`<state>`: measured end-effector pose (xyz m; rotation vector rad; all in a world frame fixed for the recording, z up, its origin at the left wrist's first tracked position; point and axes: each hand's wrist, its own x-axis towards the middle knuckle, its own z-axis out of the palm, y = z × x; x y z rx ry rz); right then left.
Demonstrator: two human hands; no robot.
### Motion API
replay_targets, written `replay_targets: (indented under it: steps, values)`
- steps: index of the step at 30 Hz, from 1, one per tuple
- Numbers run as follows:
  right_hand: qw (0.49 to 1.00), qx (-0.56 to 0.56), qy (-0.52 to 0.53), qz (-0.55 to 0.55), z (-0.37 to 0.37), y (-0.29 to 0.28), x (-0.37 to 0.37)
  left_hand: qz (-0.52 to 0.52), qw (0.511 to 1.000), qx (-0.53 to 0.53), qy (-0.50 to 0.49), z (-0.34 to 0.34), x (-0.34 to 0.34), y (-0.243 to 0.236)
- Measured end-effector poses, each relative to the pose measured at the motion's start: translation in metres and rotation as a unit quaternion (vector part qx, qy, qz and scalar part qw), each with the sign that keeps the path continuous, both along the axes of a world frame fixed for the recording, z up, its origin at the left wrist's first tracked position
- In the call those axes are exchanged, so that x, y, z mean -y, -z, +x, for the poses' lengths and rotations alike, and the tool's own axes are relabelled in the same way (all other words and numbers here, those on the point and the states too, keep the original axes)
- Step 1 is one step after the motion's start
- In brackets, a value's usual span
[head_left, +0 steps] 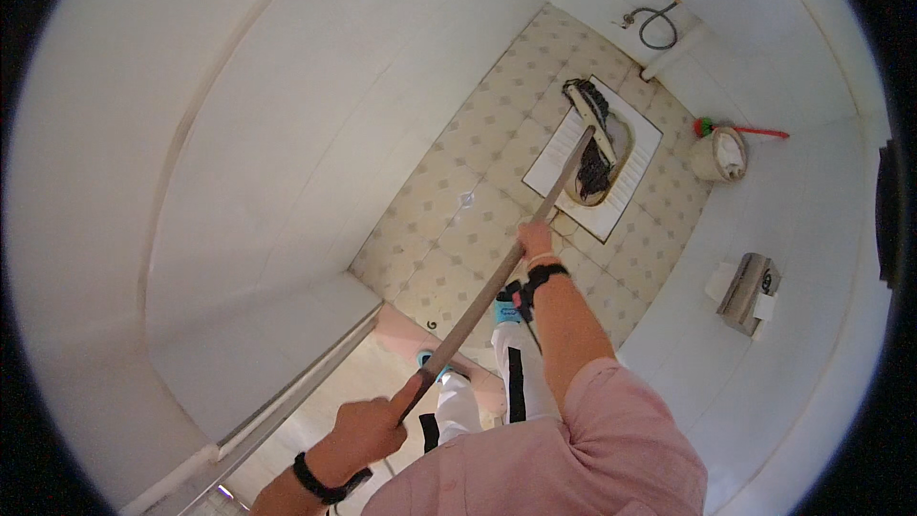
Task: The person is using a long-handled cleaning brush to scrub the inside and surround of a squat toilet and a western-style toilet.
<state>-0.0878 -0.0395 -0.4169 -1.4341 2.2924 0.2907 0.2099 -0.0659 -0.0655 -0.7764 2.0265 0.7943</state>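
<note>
A long-handled mop [487, 296] runs slantwise from my lower left up to the squat toilet [630, 186] set in the tiled floor. My left hand [368, 435] is wrapped round the handle near its top end. Further down the shaft, my right hand [537, 239] grips it with closed fingers. The mop's pale crossbar, with dark strands [593, 172] at both ends, lies across the toilet pan. One end of it reaches past the pan's far left edge. The crossbar covers part of the pan.
By the right wall stands a waste bin [709, 161] holding white paper, with a red-handled brush [759, 131] behind it. A metal paper holder [748, 293] is fixed to that wall. A grey hose [659, 29] hangs at the back. My feet are at a pinkish doorsill [406, 333].
</note>
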Motion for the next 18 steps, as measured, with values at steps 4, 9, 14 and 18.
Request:
replay_targets:
  steps: [4,9,14,18]
  values:
    - [0.850,0.255,0.440,-0.134,-0.049,0.044,-0.028,0.026,0.998,-0.050,0.031,-0.002,0.003,-0.006]
    - [0.999,0.025,-0.034,-0.019,0.071,-0.029,-0.034,0.048,0.999,0.018,-0.014,0.071,-0.016,-0.037]
    - [0.996,0.064,-0.040,-0.042,0.151,-0.053,-0.069,0.065,0.991,0.121,-0.005,0.128,-0.027,-0.088]
    - [0.983,0.167,-0.021,-0.073,0.227,-0.110,-0.070,0.040,0.991,0.119,-0.054,0.199,-0.039,-0.137]
